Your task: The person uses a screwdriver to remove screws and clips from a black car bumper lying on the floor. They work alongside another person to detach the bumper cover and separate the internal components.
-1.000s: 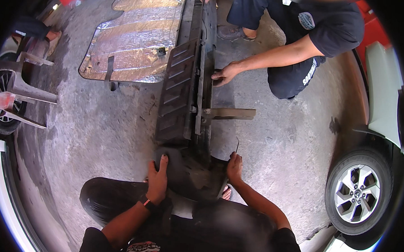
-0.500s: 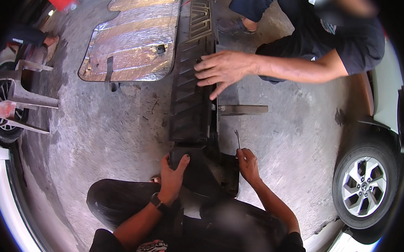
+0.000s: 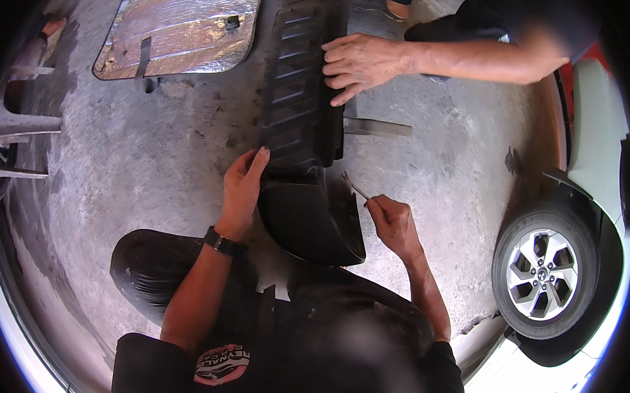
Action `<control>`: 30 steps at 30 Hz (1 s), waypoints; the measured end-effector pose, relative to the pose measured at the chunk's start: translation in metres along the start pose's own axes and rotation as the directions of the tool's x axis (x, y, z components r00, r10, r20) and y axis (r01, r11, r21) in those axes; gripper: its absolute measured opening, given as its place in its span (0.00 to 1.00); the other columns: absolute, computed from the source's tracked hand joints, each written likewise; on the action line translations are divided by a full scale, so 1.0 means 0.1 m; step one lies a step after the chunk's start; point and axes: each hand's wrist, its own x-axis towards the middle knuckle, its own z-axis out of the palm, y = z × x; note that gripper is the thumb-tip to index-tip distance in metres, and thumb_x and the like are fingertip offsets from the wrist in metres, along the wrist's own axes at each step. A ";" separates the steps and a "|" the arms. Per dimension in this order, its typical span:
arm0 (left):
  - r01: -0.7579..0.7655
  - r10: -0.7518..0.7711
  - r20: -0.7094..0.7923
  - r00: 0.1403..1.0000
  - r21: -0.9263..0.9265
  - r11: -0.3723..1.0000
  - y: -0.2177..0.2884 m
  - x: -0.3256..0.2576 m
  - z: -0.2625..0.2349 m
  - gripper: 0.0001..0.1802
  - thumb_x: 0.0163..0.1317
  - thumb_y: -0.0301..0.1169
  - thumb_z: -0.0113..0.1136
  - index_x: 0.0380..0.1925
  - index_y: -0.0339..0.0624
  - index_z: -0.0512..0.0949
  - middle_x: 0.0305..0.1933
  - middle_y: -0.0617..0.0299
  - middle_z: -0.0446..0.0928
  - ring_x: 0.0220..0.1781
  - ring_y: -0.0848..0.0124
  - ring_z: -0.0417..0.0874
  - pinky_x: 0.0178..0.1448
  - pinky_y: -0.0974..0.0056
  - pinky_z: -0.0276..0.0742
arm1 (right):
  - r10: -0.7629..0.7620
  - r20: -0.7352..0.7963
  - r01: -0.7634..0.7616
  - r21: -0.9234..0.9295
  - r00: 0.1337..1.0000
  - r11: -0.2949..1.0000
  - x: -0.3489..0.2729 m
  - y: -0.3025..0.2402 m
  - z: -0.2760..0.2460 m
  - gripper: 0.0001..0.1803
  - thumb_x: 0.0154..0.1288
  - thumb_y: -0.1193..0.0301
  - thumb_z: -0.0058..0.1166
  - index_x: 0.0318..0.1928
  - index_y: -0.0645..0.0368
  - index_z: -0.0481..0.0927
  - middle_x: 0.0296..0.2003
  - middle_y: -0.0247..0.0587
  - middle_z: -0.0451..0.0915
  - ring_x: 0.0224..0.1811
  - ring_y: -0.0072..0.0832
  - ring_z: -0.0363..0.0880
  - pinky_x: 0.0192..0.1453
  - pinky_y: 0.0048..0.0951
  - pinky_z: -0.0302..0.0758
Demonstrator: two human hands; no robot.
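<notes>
A long black ribbed plastic panel (image 3: 293, 92) runs away from me along the floor, and a smooth curved end piece (image 3: 295, 222) lies at its near end. My left hand (image 3: 241, 193) grips the panel's left edge close to where the two parts meet, its thumb on top and its other fingers partly hidden. Pinched in my right hand (image 3: 393, 221) is a small forked metal tool (image 3: 357, 186), its tip pointing toward the right side of the end piece. Another person's hand (image 3: 362, 61) rests spread on the panel's right edge farther off.
A silver foil-faced sheet (image 3: 181, 37) with a dark strap lies at the far left. A flat bar (image 3: 379, 127) juts out right of the panel. Chair legs (image 3: 27, 125) stand at the left, and a car wheel (image 3: 543, 274) is at the right.
The panel and end piece sit higher in view. My left hand has shifted from the end piece to the panel's left edge. The forked tool has tilted leftward, nearer the end piece.
</notes>
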 end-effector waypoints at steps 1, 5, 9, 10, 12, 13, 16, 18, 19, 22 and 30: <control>0.030 -0.030 0.009 1.000 -0.003 1.000 0.03 0.02 0.02 0.36 0.67 0.47 0.65 0.59 0.22 0.71 0.48 0.59 0.80 0.45 0.78 0.78 0.50 0.73 0.73 | -0.049 -0.018 0.049 -0.012 0.999 0.999 0.04 -0.04 -0.03 0.07 0.70 0.75 0.56 0.35 0.67 0.81 0.18 0.43 0.73 0.18 0.23 0.68 0.23 0.30 0.65; 0.104 -0.108 -0.037 0.993 -0.086 0.991 0.01 0.20 0.04 0.31 0.64 0.48 0.67 0.52 0.27 0.76 0.42 0.62 0.81 0.42 0.80 0.78 0.43 0.73 0.73 | -0.209 -0.079 0.206 -0.042 0.975 0.978 0.24 -0.19 0.04 0.05 0.68 0.75 0.57 0.35 0.65 0.81 0.22 0.52 0.77 0.20 0.45 0.77 0.25 0.37 0.69; 0.133 -0.134 -0.005 0.991 -0.087 0.987 0.05 0.24 0.09 0.28 0.62 0.49 0.69 0.46 0.33 0.79 0.38 0.65 0.81 0.39 0.80 0.78 0.38 0.73 0.72 | -0.106 -0.110 0.095 -0.103 0.988 0.990 0.44 -0.11 0.27 0.10 0.70 0.69 0.55 0.38 0.65 0.82 0.23 0.56 0.77 0.23 0.45 0.79 0.28 0.39 0.72; 0.138 -0.138 0.013 0.990 -0.109 0.984 0.02 0.25 0.08 0.27 0.62 0.49 0.69 0.45 0.34 0.79 0.37 0.66 0.81 0.38 0.80 0.78 0.37 0.73 0.71 | -0.063 -0.105 0.060 -0.024 0.993 0.998 0.49 -0.08 0.35 0.11 0.71 0.69 0.54 0.38 0.64 0.83 0.23 0.56 0.77 0.22 0.44 0.80 0.28 0.39 0.72; 0.146 -0.148 0.000 0.989 -0.157 0.977 0.02 0.25 0.11 0.26 0.62 0.49 0.69 0.44 0.36 0.79 0.38 0.67 0.81 0.37 0.81 0.78 0.36 0.73 0.70 | -0.080 -0.149 0.096 0.101 0.986 0.990 0.58 0.04 0.53 0.13 0.73 0.67 0.51 0.39 0.64 0.84 0.20 0.50 0.77 0.20 0.33 0.78 0.24 0.36 0.69; 0.151 -0.156 -0.015 0.988 -0.178 0.972 0.02 0.24 0.08 0.25 0.62 0.49 0.69 0.43 0.37 0.79 0.38 0.68 0.81 0.36 0.81 0.78 0.35 0.74 0.69 | -0.023 -0.097 0.037 0.144 0.995 0.989 0.62 0.04 0.59 0.14 0.74 0.66 0.51 0.39 0.64 0.84 0.19 0.46 0.76 0.19 0.30 0.77 0.23 0.34 0.69; 0.092 -0.103 -0.018 0.995 -0.312 0.946 -0.10 0.32 0.03 0.24 0.62 0.49 0.69 0.44 0.39 0.79 0.38 0.70 0.81 0.35 0.82 0.77 0.34 0.74 0.67 | 0.098 0.003 -0.096 0.229 0.995 0.969 0.68 0.05 0.69 0.17 0.75 0.63 0.49 0.40 0.64 0.84 0.17 0.38 0.74 0.17 0.23 0.74 0.21 0.29 0.67; 0.078 -0.108 -0.073 0.991 -0.335 0.939 -0.08 0.28 0.06 0.24 0.62 0.49 0.69 0.44 0.39 0.79 0.38 0.70 0.81 0.36 0.82 0.77 0.34 0.74 0.66 | 0.111 -0.011 -0.104 0.256 0.994 0.961 0.63 0.08 0.75 0.18 0.76 0.61 0.48 0.40 0.63 0.83 0.16 0.33 0.71 0.15 0.19 0.71 0.20 0.27 0.67; 0.073 -0.114 -0.100 0.988 -0.347 0.935 -0.08 0.25 0.09 0.24 0.62 0.49 0.69 0.44 0.39 0.80 0.37 0.70 0.81 0.36 0.82 0.77 0.34 0.74 0.66 | 0.113 -0.009 -0.106 0.280 0.993 0.954 0.62 0.13 0.78 0.18 0.76 0.61 0.48 0.41 0.63 0.83 0.16 0.33 0.71 0.15 0.20 0.71 0.20 0.27 0.67; 0.042 -0.080 -0.092 0.993 -0.355 0.934 -0.14 0.29 0.09 0.23 0.62 0.49 0.68 0.43 0.40 0.80 0.37 0.71 0.81 0.35 0.82 0.77 0.35 0.74 0.66 | 0.148 0.016 -0.144 0.342 0.989 0.928 0.62 0.15 0.79 0.19 0.77 0.60 0.47 0.41 0.62 0.83 0.16 0.33 0.71 0.14 0.20 0.70 0.19 0.28 0.67; 0.019 -0.069 -0.109 0.992 -0.405 0.914 -0.10 0.27 0.11 0.21 0.65 0.49 0.66 0.44 0.43 0.79 0.38 0.70 0.81 0.35 0.82 0.77 0.34 0.74 0.66 | 0.159 -0.063 -0.130 0.332 0.985 0.934 0.66 -0.01 0.79 0.20 0.76 0.59 0.48 0.43 0.64 0.84 0.17 0.31 0.70 0.19 0.17 0.66 0.23 0.29 0.65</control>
